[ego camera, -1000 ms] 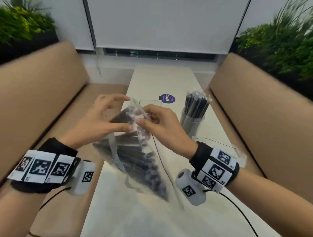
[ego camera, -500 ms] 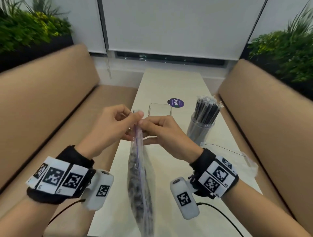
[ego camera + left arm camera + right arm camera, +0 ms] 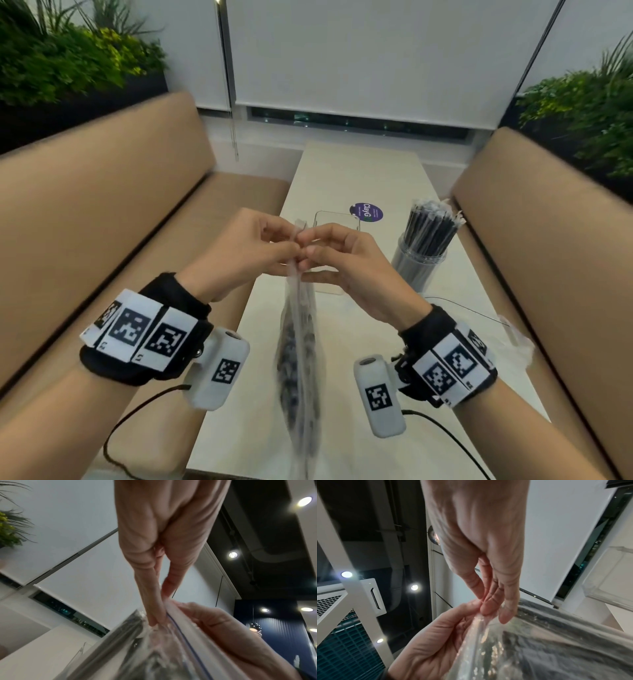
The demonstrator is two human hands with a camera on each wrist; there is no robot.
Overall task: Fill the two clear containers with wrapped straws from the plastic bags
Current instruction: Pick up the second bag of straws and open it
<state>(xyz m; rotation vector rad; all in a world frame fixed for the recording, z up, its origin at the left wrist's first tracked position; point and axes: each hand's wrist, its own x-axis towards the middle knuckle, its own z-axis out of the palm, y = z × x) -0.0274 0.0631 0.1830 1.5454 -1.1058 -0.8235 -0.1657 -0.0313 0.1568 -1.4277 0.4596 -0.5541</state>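
A clear zip bag point(image 3: 297, 359) of dark wrapped straws hangs edge-on over the table, its lower part blurred. My left hand point(image 3: 289, 247) and my right hand point(image 3: 307, 256) each pinch its top zip strip, fingertips almost meeting. In the left wrist view my left fingers point(image 3: 157, 616) press the strip beside its blue line. In the right wrist view my right fingers point(image 3: 488, 609) pinch the bag point(image 3: 539, 649) edge. An empty rectangular clear container point(image 3: 337, 219) stands just behind my hands. A round clear container point(image 3: 419, 267) at the right holds several wrapped straws.
The narrow white table point(image 3: 356, 171) runs between two tan benches point(image 3: 102, 212). A purple round sticker point(image 3: 365, 212) lies beyond the empty container. A crumpled clear bag point(image 3: 517, 342) and a thin cable lie at the table's right edge.
The bag swung from a flat, tilted hold to hanging edge-on. Both hands came together at its top strip and rose slightly.
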